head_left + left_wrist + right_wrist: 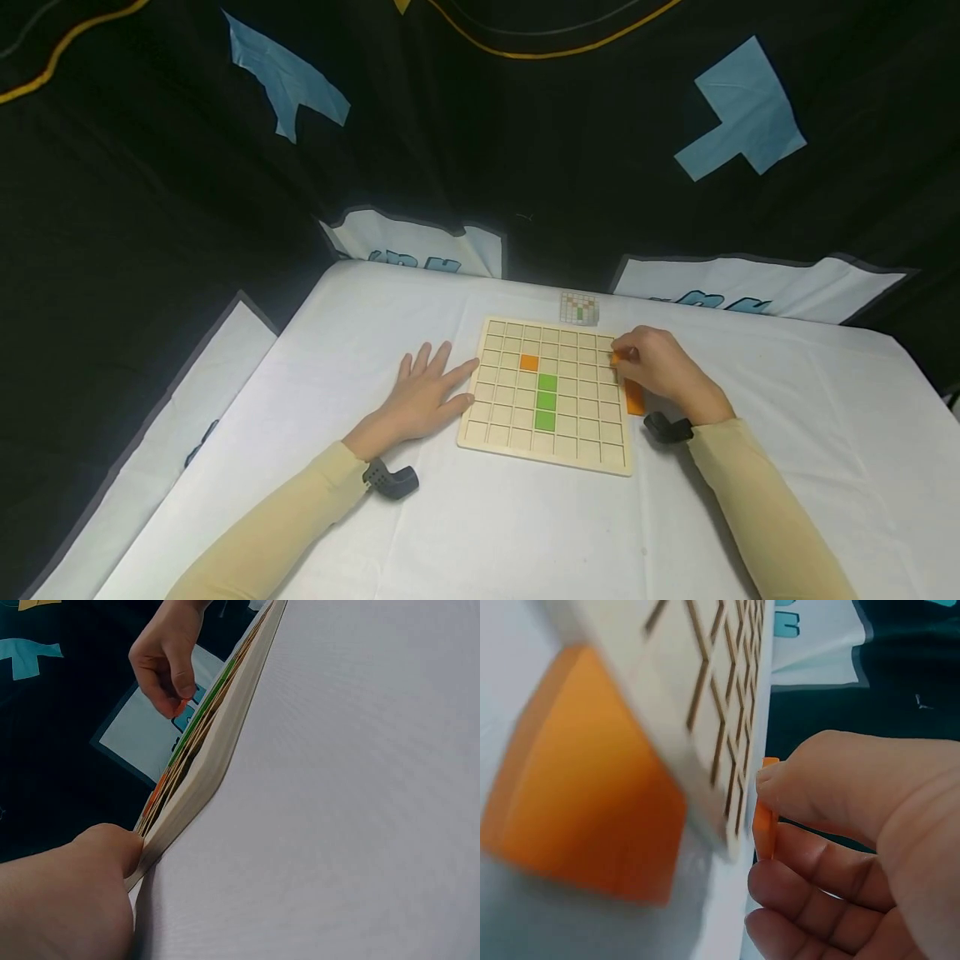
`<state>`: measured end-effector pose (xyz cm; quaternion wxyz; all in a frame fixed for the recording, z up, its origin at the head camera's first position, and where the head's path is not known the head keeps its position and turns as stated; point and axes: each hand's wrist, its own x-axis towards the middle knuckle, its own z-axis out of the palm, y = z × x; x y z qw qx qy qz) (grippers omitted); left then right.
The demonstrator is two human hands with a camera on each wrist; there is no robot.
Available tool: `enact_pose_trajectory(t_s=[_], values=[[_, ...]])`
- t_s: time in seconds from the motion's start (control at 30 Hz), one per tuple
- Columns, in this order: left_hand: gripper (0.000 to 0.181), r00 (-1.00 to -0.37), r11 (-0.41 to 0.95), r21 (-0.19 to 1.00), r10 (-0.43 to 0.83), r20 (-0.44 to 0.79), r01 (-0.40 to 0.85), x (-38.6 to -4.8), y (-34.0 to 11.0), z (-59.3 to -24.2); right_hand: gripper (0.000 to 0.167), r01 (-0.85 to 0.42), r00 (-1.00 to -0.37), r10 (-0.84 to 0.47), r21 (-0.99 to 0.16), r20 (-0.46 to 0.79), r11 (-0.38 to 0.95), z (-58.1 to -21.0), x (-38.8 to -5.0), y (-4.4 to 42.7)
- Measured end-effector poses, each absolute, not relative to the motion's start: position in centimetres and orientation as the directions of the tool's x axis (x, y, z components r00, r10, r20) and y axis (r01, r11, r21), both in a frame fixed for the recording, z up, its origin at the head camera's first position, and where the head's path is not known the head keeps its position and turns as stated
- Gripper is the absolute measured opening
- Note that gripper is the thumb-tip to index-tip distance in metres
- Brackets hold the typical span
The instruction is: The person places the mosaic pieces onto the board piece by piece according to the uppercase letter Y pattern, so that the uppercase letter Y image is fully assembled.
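A wooden grid board [502, 408] lies flat on the white table. One orange square tile [528, 362] sits in a cell, and below and right of it a column of three green tiles [546, 401]. My left hand [420, 396] rests with fingers spread, thumb and index fingertip at the board's left edge. My right hand [660, 367] is over the right edge, pinching a small orange tile [765, 825] between thumb and fingers. Beside that edge, partly behind the hand, lies an orange block [634, 398], larger in the right wrist view.
A small card [579, 308] printed with a coloured grid lies behind the board. The white tablecloth [495, 533] extends around it, and a black curtain [480, 150] with blue tape patches [750, 108] hangs behind the table.
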<state>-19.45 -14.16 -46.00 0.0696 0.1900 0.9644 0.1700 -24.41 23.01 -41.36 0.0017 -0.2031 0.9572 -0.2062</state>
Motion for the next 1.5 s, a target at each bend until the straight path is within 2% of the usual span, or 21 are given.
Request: enact_pose_trajectory(t_s=[0.23,0.7,1.07,1.27,1.5], values=[[0.061,-0.918,0.871,0.354,0.389,-0.074,0.341,-19.4,-14.1,-45.9,0.026,-0.394,-0.913,-0.402,-0.4,0.067,0.828,-40.8,-24.8,21.8],[0.061,-0.92,0.872,0.352,0.386,-0.064,0.341,-19.3,-14.2,-46.0,0.002,-0.526,-0.845,-0.522,-0.348,0.114,0.776,-40.3,-25.8,18.7],[0.061,-0.922,0.868,0.36,0.384,-0.054,0.34,-19.4,-14.2,-46.3,0.025,-0.576,-0.805,-0.583,-0.385,0.113,0.721,-40.1,-26.6,15.7],[0.061,-0.922,0.867,0.365,0.384,-0.056,0.34,-19.4,-14.2,-46.3,0.022,-0.603,-0.784,-0.609,-0.368,0.115,0.707,-40.2,-27.2,13.7],[0.061,-0.92,0.865,0.368,0.387,-0.057,0.341,-19.4,-14.2,-46.1,0.026,-0.604,-0.78,-0.619,-0.367,0.09,0.708,-40.5,-28.0,11.6]])
